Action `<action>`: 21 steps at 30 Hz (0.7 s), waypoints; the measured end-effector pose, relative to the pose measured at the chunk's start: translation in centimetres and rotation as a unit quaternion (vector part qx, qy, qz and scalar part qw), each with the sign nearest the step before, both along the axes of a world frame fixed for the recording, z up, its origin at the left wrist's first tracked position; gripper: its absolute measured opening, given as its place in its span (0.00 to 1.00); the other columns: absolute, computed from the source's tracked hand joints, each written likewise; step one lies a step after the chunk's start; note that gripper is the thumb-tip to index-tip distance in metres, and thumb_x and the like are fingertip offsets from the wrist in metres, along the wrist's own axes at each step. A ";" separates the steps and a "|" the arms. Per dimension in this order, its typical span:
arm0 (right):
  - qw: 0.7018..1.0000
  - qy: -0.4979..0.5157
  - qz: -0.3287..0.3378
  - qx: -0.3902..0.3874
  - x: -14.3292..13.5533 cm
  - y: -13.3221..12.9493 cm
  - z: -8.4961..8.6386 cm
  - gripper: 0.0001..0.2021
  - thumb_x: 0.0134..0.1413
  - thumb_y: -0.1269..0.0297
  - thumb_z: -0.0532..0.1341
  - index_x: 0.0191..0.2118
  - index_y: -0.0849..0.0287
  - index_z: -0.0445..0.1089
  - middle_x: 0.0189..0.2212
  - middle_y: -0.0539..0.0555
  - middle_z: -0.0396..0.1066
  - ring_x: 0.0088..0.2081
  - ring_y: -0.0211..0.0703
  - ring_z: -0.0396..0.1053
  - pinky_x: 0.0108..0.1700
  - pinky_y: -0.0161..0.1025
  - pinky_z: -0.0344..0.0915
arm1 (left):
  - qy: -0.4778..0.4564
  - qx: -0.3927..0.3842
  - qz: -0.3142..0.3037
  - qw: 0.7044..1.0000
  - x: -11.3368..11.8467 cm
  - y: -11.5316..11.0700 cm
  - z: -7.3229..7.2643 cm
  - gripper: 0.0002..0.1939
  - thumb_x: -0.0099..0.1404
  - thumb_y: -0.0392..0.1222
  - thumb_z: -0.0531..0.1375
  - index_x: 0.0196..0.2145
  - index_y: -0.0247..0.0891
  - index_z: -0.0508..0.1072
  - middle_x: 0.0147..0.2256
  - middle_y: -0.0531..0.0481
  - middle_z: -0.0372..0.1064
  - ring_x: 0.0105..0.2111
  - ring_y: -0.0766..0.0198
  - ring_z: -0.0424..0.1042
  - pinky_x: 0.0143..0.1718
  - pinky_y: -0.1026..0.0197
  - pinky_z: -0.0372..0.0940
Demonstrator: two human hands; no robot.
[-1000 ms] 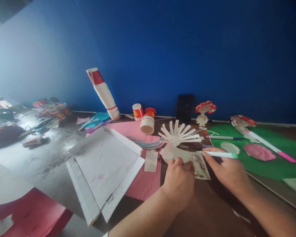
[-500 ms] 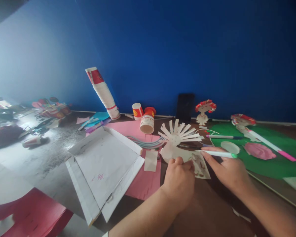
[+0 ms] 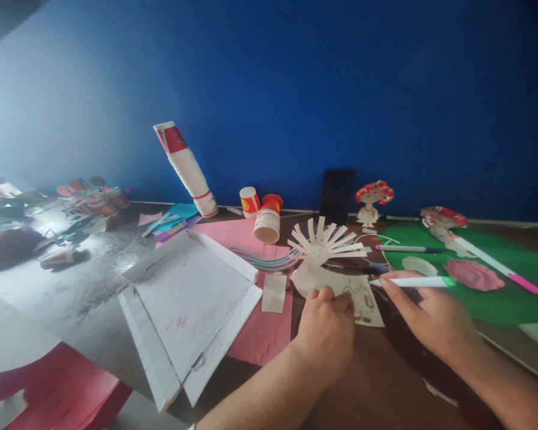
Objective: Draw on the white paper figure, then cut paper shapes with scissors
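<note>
My left hand [image 3: 326, 325] is closed, its curled fingers pressing on a white paper piece [image 3: 309, 280] at the centre right. On the right part of that paper a small figure [image 3: 361, 301] is drawn in dark outline. My right hand [image 3: 434, 304] pinches a white marker [image 3: 416, 282] with a green end, held nearly level, its tip by the paper's upper right edge. Just behind the paper lie a fringed white paper cutout [image 3: 318, 251] and a dark pen [image 3: 354, 267].
A white box lid [image 3: 188, 304] lies on the left, over pink paper [image 3: 269, 340]. Behind are a tall stack of cups [image 3: 190, 170], more cups [image 3: 268, 224], a phone [image 3: 336, 194] and a paper doll [image 3: 368, 206]. Green paper [image 3: 520, 257] lies at right.
My right hand has moved right with the marker, away from the drawn figure, which now shows more fully. My left hand has stayed on the paper.
</note>
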State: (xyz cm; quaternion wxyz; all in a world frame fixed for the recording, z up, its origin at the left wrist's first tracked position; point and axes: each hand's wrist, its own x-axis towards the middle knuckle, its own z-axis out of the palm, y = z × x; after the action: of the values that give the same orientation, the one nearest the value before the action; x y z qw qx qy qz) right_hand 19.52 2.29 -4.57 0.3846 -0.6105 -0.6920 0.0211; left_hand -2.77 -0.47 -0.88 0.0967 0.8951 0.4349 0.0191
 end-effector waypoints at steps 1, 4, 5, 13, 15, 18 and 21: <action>1.000 -0.001 0.003 0.000 0.0 0.0 -0.1 0.17 0.65 0.45 0.59 0.38 0.50 0.79 0.35 0.55 0.85 0.38 0.56 0.83 0.39 0.46 0.75 | 0.000 0.001 0.001 1.000 0.0 0.0 -0.1 0.11 0.70 0.39 0.57 0.43 0.37 0.80 0.53 0.44 0.75 0.45 0.52 0.66 0.45 0.50 0.62; 1.000 0.001 0.009 -0.002 -0.2 0.0 -0.4 0.18 0.66 0.44 0.58 0.39 0.50 0.79 0.36 0.55 0.85 0.39 0.56 0.83 0.41 0.46 0.76 | 0.002 0.005 0.003 1.000 0.0 -0.1 -0.1 0.11 0.70 0.38 0.57 0.43 0.36 0.80 0.54 0.44 0.75 0.46 0.52 0.66 0.45 0.50 0.63; 1.000 0.001 0.012 -0.003 -0.2 0.0 -0.5 0.18 0.66 0.44 0.58 0.39 0.50 0.80 0.36 0.55 0.86 0.39 0.56 0.84 0.41 0.46 0.76 | 0.003 0.006 0.002 1.000 0.0 -0.1 -0.1 0.11 0.70 0.38 0.57 0.43 0.36 0.80 0.53 0.44 0.75 0.46 0.52 0.66 0.46 0.50 0.63; 1.000 0.002 0.021 -0.012 -0.1 -0.1 -0.8 0.19 0.66 0.44 0.58 0.40 0.51 0.80 0.38 0.55 0.86 0.40 0.56 0.84 0.40 0.45 0.77 | 0.017 -0.007 0.000 1.000 0.0 -0.3 0.6 0.13 0.70 0.39 0.57 0.46 0.35 0.80 0.54 0.42 0.75 0.47 0.51 0.66 0.48 0.50 0.64; 1.000 0.011 0.017 -0.014 -0.1 -0.2 -0.6 0.19 0.66 0.44 0.58 0.40 0.51 0.80 0.37 0.54 0.86 0.40 0.56 0.84 0.40 0.45 0.77 | 0.018 -0.005 0.001 1.000 0.0 -0.3 0.6 0.13 0.71 0.39 0.57 0.46 0.35 0.80 0.54 0.42 0.75 0.47 0.51 0.66 0.48 0.50 0.64; 1.000 0.028 0.012 -0.008 -0.2 -0.3 -0.3 0.19 0.66 0.44 0.58 0.40 0.51 0.80 0.37 0.54 0.85 0.40 0.55 0.84 0.42 0.45 0.77 | 0.006 -0.002 0.001 1.000 0.0 -0.2 0.5 0.13 0.71 0.38 0.57 0.46 0.36 0.80 0.55 0.43 0.74 0.47 0.51 0.66 0.47 0.50 0.64; 0.999 0.033 0.027 -0.006 -0.2 -0.4 -0.2 0.18 0.67 0.45 0.59 0.40 0.51 0.79 0.38 0.54 0.85 0.41 0.55 0.84 0.43 0.46 0.77 | -0.003 -0.003 0.005 1.000 -0.1 -0.2 0.4 0.13 0.70 0.37 0.57 0.46 0.36 0.80 0.54 0.43 0.75 0.46 0.51 0.66 0.47 0.50 0.64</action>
State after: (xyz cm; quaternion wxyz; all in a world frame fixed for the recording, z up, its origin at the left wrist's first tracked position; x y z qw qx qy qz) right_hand 19.35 1.86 -4.81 0.4027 -0.5932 -0.6948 0.0558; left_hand -2.83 -0.65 -0.45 0.1006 0.8924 0.4394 0.0208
